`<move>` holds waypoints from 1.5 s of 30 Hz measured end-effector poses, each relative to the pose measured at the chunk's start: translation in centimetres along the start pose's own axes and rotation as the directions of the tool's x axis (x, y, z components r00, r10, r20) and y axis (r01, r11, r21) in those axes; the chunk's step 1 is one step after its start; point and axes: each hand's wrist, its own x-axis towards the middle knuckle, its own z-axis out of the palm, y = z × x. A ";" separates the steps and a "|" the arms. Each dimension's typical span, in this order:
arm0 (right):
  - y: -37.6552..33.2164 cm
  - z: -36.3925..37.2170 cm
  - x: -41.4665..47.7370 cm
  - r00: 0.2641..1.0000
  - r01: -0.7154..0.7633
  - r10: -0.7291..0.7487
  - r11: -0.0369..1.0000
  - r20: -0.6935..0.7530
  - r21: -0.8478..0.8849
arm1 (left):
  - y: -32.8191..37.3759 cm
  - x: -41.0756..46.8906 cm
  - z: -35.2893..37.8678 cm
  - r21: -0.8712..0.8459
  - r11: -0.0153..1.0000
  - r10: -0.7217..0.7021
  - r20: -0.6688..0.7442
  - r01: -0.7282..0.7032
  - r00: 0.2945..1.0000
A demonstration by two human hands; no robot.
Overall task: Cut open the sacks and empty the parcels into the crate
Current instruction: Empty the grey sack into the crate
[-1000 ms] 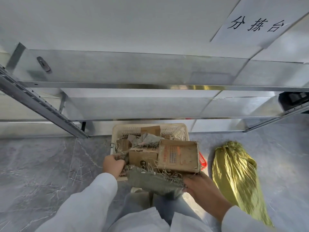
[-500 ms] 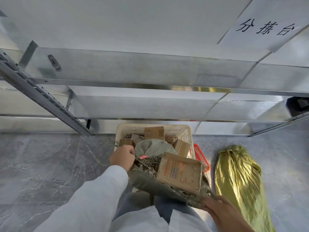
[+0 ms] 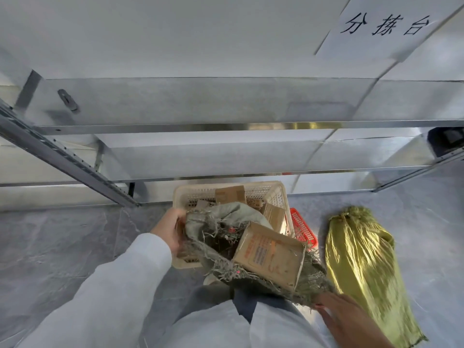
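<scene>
A frayed grey-green sack [image 3: 226, 219], cut open, hangs over the cream plastic crate [image 3: 278, 194] on the floor. My left hand [image 3: 170, 229] grips the sack's frayed edge at the crate's left rim. My right hand [image 3: 339, 310] holds the sack's lower corner near my lap. A large cardboard parcel [image 3: 271, 254] with orange print lies tilted on the sack cloth. Smaller cardboard parcels [image 3: 229, 194] sit inside the crate. A shiny yellow-green sack [image 3: 361, 259], tied at its top, lies on the floor to the right.
A red plastic basket [image 3: 302, 228] peeks out between the crate and the yellow-green sack. Metal shelving [image 3: 226, 126] runs across behind the crate, with a slanted upright at left. A paper sign [image 3: 384, 23] hangs at top right. Grey tiled floor [image 3: 62, 247] surrounds everything.
My right hand has drawn the sack's lower corner back toward me and to the right. The large printed parcel has tipped and slid down the cloth. My left hand keeps its grip at the crate's left rim.
</scene>
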 end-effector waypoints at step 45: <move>8.2 8.7 33.9 0.870 -0.491 0.427 0.800 0.248 0.345 | -0.9 21.5 4.5 0.475 0.875 0.244 -0.260 -0.096 0.934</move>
